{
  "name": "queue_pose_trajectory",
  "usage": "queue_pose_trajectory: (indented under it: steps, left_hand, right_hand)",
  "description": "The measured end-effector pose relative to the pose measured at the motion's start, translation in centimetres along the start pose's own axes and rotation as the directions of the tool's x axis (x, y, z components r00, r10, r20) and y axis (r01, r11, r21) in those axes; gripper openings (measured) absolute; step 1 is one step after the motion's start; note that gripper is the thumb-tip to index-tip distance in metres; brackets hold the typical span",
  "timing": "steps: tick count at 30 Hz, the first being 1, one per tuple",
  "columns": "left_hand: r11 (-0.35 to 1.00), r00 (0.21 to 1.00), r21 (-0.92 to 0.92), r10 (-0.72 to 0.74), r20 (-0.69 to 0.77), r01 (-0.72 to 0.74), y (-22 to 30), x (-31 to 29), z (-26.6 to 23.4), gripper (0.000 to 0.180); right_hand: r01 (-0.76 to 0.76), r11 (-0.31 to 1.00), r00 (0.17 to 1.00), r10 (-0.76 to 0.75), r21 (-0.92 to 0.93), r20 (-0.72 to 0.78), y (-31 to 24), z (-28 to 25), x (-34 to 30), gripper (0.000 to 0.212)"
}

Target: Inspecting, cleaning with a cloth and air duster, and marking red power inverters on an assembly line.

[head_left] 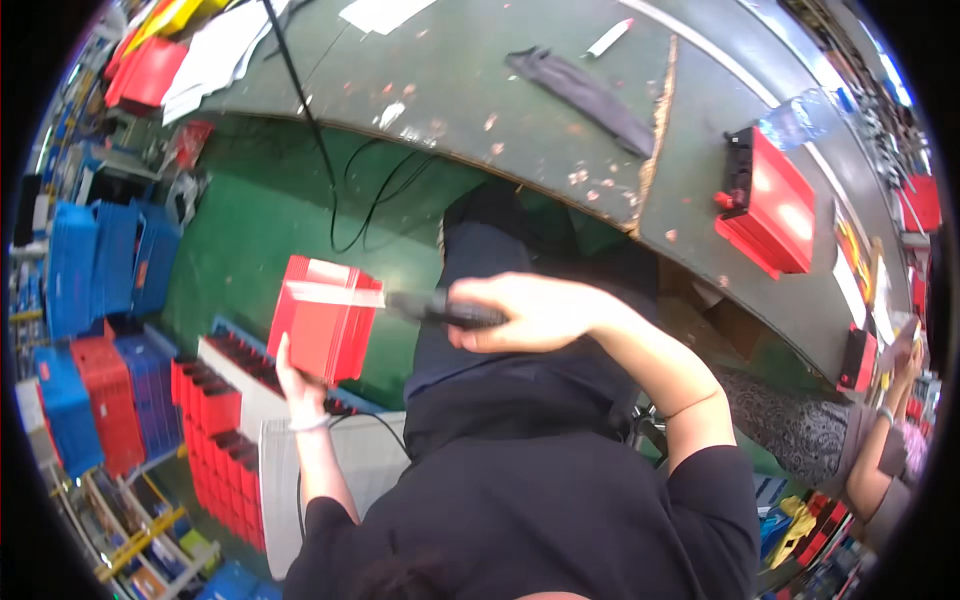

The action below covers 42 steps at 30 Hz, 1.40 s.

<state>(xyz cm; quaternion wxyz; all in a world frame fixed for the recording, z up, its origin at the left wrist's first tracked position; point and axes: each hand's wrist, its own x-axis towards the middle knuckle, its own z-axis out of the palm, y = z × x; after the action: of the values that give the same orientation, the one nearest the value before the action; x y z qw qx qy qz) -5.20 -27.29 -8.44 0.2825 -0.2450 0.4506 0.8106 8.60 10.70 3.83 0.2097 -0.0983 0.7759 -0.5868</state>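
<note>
My left hand (300,385) grips a red box-shaped housing (318,335) by its lower edge, holding it up at the left of my lap. Level with it, my right hand (530,313) is closed around a dark hand tool (430,307), whose front end points left at the housing. A pale strip (335,294) runs across the housing's upper face to the tool's end; I cannot make out whether it belongs to the tool or the housing. Another red housing (775,205), with a black end, lies on the green workbench (440,75) to the right.
Stacked red parts (225,470) stand low at my left, near blue crates (85,265). A black cable (305,115) hangs over the bench edge. A grey cloth strip (585,100) and a white marker (608,38) lie on the bench. A co-worker's arm (885,430) shows far right.
</note>
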Motion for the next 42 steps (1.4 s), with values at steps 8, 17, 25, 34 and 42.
queue_pose_trajectory:
  steps: [8, 17, 25, 34, 42]
  left_hand:
    - [0.960, 0.936, 0.166, 0.167, 0.311, -0.226, 0.1, 1.0, 6.1, 0.051]
    - [0.970, 0.903, 0.111, 0.158, 0.400, -0.218, -1.6, -0.5, 8.1, 0.058]
    - [0.848, 0.763, 0.334, 0.120, 0.635, -0.412, -4.1, -1.4, 12.1, 0.067]
    - [0.434, 0.585, 0.512, 0.042, 0.810, -0.741, -7.5, -2.2, 16.0, 0.073]
    - [0.341, 0.502, 0.480, -0.025, 0.864, -0.809, -8.3, -2.8, 16.0, 0.058]
  right_hand:
    - [0.184, 0.897, 0.699, 0.168, 0.402, -0.695, 0.1, -16.9, 6.6, 0.041]
    - [-0.893, 0.095, 0.436, -0.055, -0.439, -0.898, 2.6, -19.6, 2.4, 0.039]
    - [-0.167, 0.949, 0.233, -0.225, -0.266, -0.946, 3.1, -16.0, -3.6, 0.027]
    - [0.536, 0.386, 0.667, 0.352, 0.751, -0.657, 4.1, -1.0, -11.7, 0.028]
    - [0.067, 0.786, 0.384, 0.549, 0.615, -0.743, 10.4, 3.9, -15.6, 0.026]
